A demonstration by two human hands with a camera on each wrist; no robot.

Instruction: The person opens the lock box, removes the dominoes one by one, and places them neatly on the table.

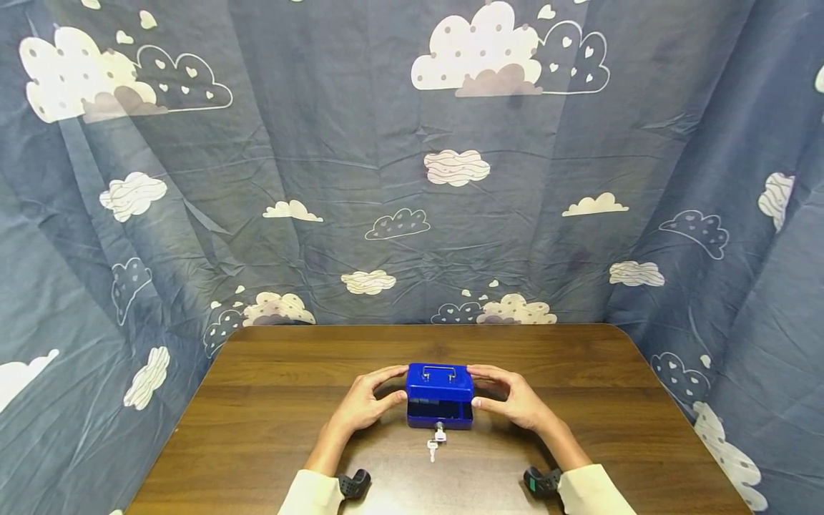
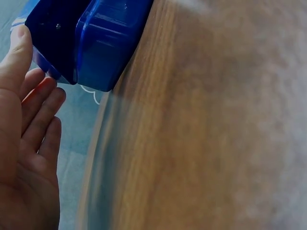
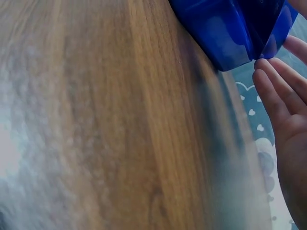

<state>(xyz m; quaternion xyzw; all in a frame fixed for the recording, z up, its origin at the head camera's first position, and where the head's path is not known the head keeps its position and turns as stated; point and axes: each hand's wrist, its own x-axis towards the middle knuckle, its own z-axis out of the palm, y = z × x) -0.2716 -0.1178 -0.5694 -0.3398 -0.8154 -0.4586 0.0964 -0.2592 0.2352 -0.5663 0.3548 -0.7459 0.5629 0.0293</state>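
Observation:
A blue metal cash box (image 1: 440, 423) stands on the table with its lid (image 1: 440, 385) part-way raised, leaving a dark gap at the front. A silver wire handle (image 1: 439, 368) is on the lid. One key (image 1: 440, 435) sits in the front lock, and a second key (image 1: 433, 449) is just below it. My left hand (image 1: 363, 405) is at the lid's left side, thumb at the front edge, fingers stretched toward the back. My right hand (image 1: 518, 400) mirrors it on the right. Fingers of both hands look fairly straight in the wrist views.
The brown wooden table (image 1: 270, 415) has rounded far corners. Behind it and along both sides hangs a grey-blue curtain (image 1: 335, 143) with cloud prints. Dark wrist devices (image 1: 354, 484) are worn at both cream sleeves (image 1: 312, 493).

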